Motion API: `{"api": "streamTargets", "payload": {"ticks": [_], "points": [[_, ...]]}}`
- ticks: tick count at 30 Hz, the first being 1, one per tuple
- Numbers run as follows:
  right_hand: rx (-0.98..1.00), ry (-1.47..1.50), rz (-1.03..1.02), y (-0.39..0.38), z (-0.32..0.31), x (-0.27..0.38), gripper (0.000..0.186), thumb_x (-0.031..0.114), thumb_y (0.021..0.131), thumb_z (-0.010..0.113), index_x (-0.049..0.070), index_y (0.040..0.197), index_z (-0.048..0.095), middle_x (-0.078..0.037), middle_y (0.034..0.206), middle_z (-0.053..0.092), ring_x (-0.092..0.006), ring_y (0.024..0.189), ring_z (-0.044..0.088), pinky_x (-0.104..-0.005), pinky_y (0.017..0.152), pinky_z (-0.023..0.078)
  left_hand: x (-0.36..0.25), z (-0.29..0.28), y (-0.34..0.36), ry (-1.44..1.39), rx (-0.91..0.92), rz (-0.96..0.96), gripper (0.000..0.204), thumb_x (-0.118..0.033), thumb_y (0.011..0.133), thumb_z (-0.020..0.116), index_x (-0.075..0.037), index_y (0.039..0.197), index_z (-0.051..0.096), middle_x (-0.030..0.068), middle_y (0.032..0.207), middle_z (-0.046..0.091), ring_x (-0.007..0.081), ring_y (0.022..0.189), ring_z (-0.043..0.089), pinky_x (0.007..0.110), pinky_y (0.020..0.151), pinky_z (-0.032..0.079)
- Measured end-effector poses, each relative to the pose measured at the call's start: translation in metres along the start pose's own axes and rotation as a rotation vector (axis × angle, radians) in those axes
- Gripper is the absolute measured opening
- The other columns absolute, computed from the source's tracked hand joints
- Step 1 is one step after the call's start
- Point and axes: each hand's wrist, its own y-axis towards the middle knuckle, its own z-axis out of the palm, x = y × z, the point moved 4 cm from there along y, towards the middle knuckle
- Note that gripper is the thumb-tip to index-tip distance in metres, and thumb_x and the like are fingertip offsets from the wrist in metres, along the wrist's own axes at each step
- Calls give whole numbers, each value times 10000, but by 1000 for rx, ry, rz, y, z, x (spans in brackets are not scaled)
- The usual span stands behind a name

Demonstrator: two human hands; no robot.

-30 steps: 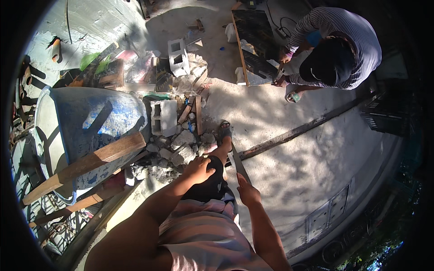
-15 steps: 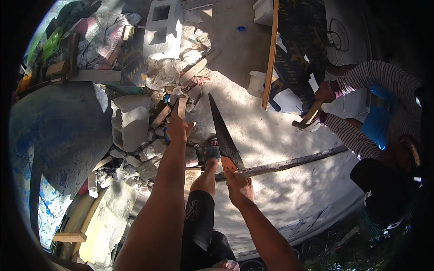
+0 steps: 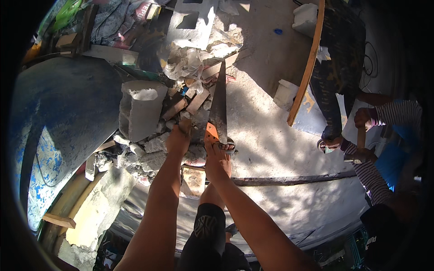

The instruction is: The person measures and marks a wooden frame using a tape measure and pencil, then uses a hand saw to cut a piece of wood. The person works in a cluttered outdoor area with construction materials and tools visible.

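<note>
My right hand (image 3: 218,161) is closed round the orange handle (image 3: 211,132) of a handsaw. Its long dark blade (image 3: 219,97) points away from me over the rubble, with the tip near a loose board. To the left, my left hand (image 3: 177,141) grips a short piece of wood (image 3: 185,125), seen nearly end-on. The blade and the wood are apart, with a small gap between them. Beside the saw handle shows my sandalled foot (image 3: 227,145). How far the wood extends below my left fingers is hidden.
Broken concrete and wood scraps lie under my left arm, beside a concrete block (image 3: 141,110) and a blue curved sheet (image 3: 68,104). Another hollow block (image 3: 192,22) stands farther off. At right, a co-worker's hands hold a hammer (image 3: 360,137) near a dark wood-edged panel (image 3: 312,67).
My right hand has brought the saw leftward and farther forward, closer to my left hand. The wood in my left hand has tilted toward end-on. The view has shifted, and the co-worker's hammer has moved.
</note>
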Motion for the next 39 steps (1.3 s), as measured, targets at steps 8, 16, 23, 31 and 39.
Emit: {"api": "streamTargets", "payload": {"ticks": [8, 16, 23, 31, 39], "points": [[833, -288, -476, -133, -58, 40, 644, 419, 985, 682, 304, 1596, 515, -116, 1622, 486, -383, 1453, 490, -495, 1188, 422, 114, -65, -271, -353, -248, -173, 572, -328, 864, 857, -53, 1300, 609, 223, 1228, 736, 440, 1184, 687, 543, 983, 552], [420, 213, 109, -522, -184, -281, 465, 303, 987, 649, 188, 1436, 677, -122, 1507, 637, -332, 1415, 572, -445, 1191, 453, 116, -16, -517, -294, -181, 3, 552, -350, 865, 846, -87, 1269, 578, 188, 1202, 736, 421, 1176, 684, 527, 976, 538], [-60, 111, 583, -907, -315, -508, 426, 265, 967, 688, 135, 1371, 724, -150, 1313, 753, -334, 1185, 732, -435, 1041, 570, -64, 1, -660, 19, -205, 417, 477, -422, 938, 718, -74, 1212, 541, 255, 1132, 731, 481, 1033, 719, 576, 889, 563], [-555, 390, 346, -865, -420, -525, 499, 240, 970, 716, 104, 1445, 646, -182, 1355, 719, -343, 1151, 737, -437, 986, 583, -419, 51, -811, 158, -103, 1083, 533, -373, 912, 776, -37, 1258, 550, 223, 1172, 720, 447, 1025, 731, 545, 888, 583], [-759, 155, 374, -882, -554, -609, 885, 400, 946, 775, 36, 1632, 349, -239, 1565, 511, -414, 1425, 522, -461, 1171, 465, -713, 173, -975, -98, 406, 1438, 506, -263, 895, 854, -14, 1292, 664, 132, 1116, 786, 256, 1002, 758, 393, 902, 583]]}}
